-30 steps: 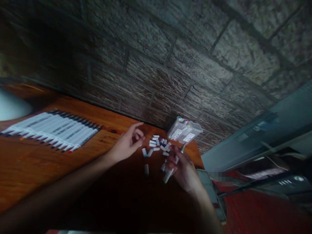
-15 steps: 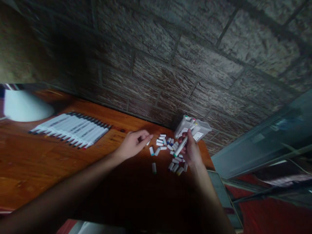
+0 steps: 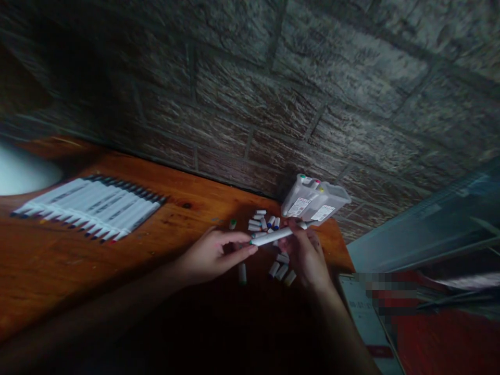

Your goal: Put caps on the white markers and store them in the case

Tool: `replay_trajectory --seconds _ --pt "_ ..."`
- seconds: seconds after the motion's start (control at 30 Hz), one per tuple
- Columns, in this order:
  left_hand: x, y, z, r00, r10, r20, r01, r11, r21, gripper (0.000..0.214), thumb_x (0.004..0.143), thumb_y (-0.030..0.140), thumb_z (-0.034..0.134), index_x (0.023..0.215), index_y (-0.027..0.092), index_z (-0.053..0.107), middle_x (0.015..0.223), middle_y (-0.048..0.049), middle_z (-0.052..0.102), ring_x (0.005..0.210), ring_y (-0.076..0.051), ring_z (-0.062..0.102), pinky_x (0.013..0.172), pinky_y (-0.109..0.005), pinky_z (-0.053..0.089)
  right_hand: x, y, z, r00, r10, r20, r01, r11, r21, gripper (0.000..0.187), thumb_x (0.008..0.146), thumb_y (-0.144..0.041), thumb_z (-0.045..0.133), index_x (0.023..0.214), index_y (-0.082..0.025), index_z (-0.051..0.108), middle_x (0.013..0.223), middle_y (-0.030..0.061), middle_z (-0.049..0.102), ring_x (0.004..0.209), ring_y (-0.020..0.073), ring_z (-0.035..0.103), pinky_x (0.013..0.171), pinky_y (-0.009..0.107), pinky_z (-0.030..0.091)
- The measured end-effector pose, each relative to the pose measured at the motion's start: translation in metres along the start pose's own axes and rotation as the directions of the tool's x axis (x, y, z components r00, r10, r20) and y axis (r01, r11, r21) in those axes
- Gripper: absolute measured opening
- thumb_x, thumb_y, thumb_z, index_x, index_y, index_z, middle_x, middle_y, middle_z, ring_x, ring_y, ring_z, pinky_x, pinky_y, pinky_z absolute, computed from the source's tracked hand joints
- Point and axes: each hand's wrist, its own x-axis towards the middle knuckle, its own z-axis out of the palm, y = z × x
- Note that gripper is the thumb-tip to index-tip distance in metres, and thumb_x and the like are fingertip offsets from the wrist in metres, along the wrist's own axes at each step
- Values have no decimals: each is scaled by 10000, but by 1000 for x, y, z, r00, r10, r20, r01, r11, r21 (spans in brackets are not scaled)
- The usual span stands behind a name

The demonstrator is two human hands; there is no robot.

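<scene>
My right hand [image 3: 304, 255] grips a white marker [image 3: 273, 236] that lies almost level above the table. My left hand [image 3: 213, 255] meets the marker's left end, with thumb and fingers pinched at the tip; whether a cap sits between them I cannot make out. Several small white caps [image 3: 262, 223] lie scattered on the wooden table [image 3: 167, 224] beneath and beyond both hands, and a few more [image 3: 282, 271] lie near my right wrist. One green-tipped cap [image 3: 233, 224] sits apart to the left.
A neat row of several white markers [image 3: 89, 205] lies at the table's left. Clear plastic marker boxes [image 3: 314, 200] stand against the brick wall [image 3: 273, 104]. A pale rounded object [image 3: 19, 174] sits at far left. A flat card or device [image 3: 367, 317] lies at right.
My right hand has tipped the marker from upright to nearly level and drawn it nearer. My left hand has moved right from the caps to pinch the marker's left end.
</scene>
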Motion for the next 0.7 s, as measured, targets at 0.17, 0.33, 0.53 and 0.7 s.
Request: replay_trajectory --seconds 0.17,0.33,0.53,0.7 --pt "4 -3 -6 991 59 -119 -67 996 -61 241 915 321 608 1070 159 696 844 -21 718 720 -129 631 640 -198 464 -4 7 2 1000 -30 -8 29 994 -104 181 753 -319 798 884 -216 728 713 -36 642 593 84 549 558 209 453" --pt "4 0 -13 986 157 -47 -159 987 -24 223 971 307 518 1016 163 682 841 -19 698 754 -128 626 696 -209 459 -14 11 11 991 5 135 42 937 -348 258 789 -358 761 1009 -227 725 813 0 720 632 111 595 593 244 482" --pt "18 -13 -27 955 -39 -293 -80 920 -384 256 980 381 486 861 163 548 732 16 564 547 -80 468 531 -201 384 -25 15 13 933 85 350 246 560 -791 206 809 -383 742 940 -225 727 867 23 731 767 169 654 698 298 483" --pt "23 -17 -37 927 -204 -316 -92 692 -716 220 889 303 644 1016 171 523 803 0 642 611 -90 538 595 -217 434 -38 21 19 854 245 459 449 100 -888 166 791 -301 767 901 -192 706 885 42 720 816 211 644 713 317 435"
